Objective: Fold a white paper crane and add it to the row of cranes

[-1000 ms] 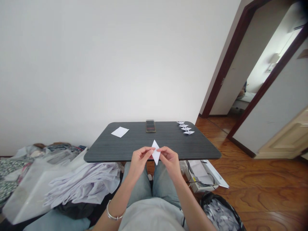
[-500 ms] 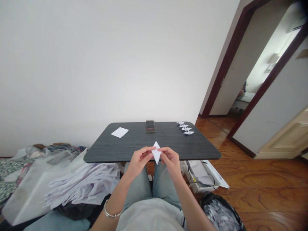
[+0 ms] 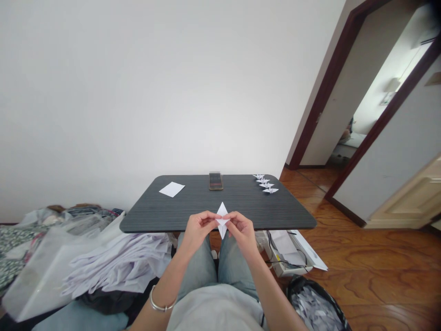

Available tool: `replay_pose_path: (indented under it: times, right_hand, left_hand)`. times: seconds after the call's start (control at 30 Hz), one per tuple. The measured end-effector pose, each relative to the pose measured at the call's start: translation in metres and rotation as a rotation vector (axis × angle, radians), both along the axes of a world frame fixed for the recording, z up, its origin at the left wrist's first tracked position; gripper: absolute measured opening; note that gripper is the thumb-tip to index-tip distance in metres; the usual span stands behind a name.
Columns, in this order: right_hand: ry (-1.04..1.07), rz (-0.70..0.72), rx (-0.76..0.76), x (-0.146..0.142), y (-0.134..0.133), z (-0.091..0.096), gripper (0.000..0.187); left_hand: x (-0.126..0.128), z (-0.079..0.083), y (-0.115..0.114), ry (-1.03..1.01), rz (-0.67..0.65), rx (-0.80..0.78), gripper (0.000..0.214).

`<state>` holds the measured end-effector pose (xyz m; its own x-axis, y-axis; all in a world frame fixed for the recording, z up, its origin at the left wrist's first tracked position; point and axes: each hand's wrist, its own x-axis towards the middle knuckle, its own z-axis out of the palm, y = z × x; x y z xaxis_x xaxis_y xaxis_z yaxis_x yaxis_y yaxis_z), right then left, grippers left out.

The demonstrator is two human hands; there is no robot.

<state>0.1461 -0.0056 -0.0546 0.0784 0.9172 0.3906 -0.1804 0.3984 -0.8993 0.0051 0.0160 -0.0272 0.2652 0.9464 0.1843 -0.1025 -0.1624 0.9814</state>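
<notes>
- The small folded white paper [image 3: 222, 222] is between the two hands at the near edge of the table [image 3: 148, 216], its far point over the tabletop and its near point past the edge, above the lap.
- The left hand [image 3: 199, 228] pinches the paper's left side between thumb and fingers; the right hand [image 3: 243, 228] pinches the right side the same way.
- A flap lies crosswise at its middle; uneven pressure from the two thumbs could set that crease askew, and an outward tug could tear a corner.
- With nothing firm visible under the near point, a slack grip could let the paper drop between the knees.
- Farther off, the flat white sheet [image 3: 172, 189] at the far left looks light enough for a brushing sleeve or draught to shift.
- The row of paper birds [image 3: 270, 190] at the far right sits close together near the table's edge; a knock there could tip them off.
</notes>
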Motion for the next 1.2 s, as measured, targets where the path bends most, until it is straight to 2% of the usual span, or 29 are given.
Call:
replay_pose_path:
  times: [0.23, 0.47, 0.57, 0.7, 0.8, 1.07, 1.2]
  right_hand:
    - [0.058, -0.054, -0.014, -0.001, 0.001, 0.000, 0.017]
    - [0.086, -0.107, -0.034, -0.003, 0.001, 0.003, 0.018]
    - [0.085, -0.113, -0.015, -0.004, 0.003, 0.002, 0.018]
    - [0.115, -0.142, -0.001, -0.006, 0.003, 0.002, 0.017]
    - [0.146, -0.191, -0.008, -0.007, 0.001, 0.004, 0.018]
    - [0.141, -0.246, -0.015, -0.009, -0.002, 0.006, 0.027]
    - [0.118, -0.203, -0.022, -0.009, -0.001, 0.005, 0.027]
  left_hand:
    - [-0.002, 0.003, 0.000, 0.023, 0.032, 0.020, 0.019]
    - [0.000, -0.001, 0.001, 0.056, 0.087, 0.101, 0.013]
    - [0.003, -0.004, -0.001, 0.025, 0.093, 0.129, 0.013]
    - [0.009, -0.006, -0.004, -0.052, 0.164, 0.140, 0.015]
    - [0.012, -0.005, -0.007, -0.092, 0.182, 0.124, 0.015]
    - [0.016, -0.004, -0.008, -0.167, 0.121, 0.057, 0.027]
    - [0.016, -0.004, -0.006, -0.156, 0.113, -0.015, 0.020]
